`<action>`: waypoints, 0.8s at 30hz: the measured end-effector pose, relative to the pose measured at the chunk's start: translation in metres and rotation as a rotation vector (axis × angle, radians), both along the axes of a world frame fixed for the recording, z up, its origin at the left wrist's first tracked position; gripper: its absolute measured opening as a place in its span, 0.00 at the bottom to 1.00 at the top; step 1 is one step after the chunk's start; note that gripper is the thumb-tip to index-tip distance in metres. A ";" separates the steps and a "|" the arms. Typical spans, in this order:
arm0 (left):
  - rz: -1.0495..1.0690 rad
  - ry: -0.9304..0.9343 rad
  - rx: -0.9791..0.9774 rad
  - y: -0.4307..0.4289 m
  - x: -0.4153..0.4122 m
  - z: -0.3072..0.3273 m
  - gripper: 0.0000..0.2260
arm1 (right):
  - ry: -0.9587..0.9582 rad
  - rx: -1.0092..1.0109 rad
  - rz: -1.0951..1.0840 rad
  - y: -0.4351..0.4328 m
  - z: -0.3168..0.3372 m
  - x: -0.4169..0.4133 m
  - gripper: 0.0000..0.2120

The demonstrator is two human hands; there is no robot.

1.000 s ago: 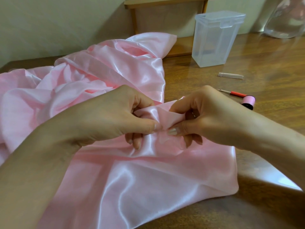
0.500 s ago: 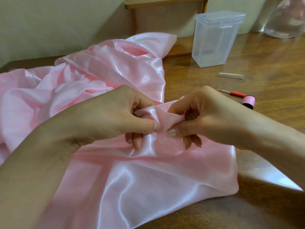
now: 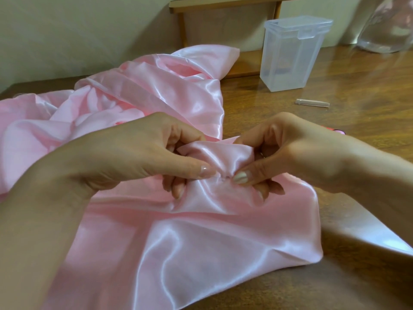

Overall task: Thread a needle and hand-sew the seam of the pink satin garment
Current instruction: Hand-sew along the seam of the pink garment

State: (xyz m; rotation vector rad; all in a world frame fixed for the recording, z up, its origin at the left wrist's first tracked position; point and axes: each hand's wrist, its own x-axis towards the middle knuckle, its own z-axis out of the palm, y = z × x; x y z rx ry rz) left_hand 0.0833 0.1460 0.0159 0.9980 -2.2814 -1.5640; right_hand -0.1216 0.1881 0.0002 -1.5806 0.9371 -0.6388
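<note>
The left hand (image 3: 145, 162) pinches one end of a raised fold (image 3: 220, 155) in the glossy pink satin garment (image 3: 201, 253), which lies spread over the brown wooden desk (image 3: 357, 90). The fold's seam line runs left to right between the two hands, so the stitching spot sits just beside both grips, about equally near each. The right hand (image 3: 290, 157) pinches the fold's other end; whether its grip also holds a needle cannot be told.
</note>
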 end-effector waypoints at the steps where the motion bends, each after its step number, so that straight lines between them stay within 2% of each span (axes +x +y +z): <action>1: -0.014 0.012 0.017 0.000 0.001 0.001 0.06 | -0.027 0.022 0.013 -0.001 0.000 -0.002 0.06; 6: -0.042 0.036 0.018 0.000 0.001 0.003 0.04 | -0.090 0.070 0.046 -0.002 -0.001 -0.006 0.03; 14: -0.009 0.058 0.026 -0.002 0.001 0.000 0.14 | -0.142 0.058 0.019 -0.003 -0.004 -0.006 0.03; 16: -0.002 0.056 0.037 -0.001 0.000 0.000 0.13 | -0.142 0.048 0.007 -0.003 -0.005 -0.005 0.00; 20: -0.013 0.063 0.049 0.002 -0.003 0.001 0.05 | -0.141 0.036 -0.028 -0.003 -0.007 -0.004 0.05; 24: 0.015 0.062 0.052 0.002 -0.004 0.000 0.04 | -0.134 0.022 -0.040 -0.001 -0.008 -0.002 0.06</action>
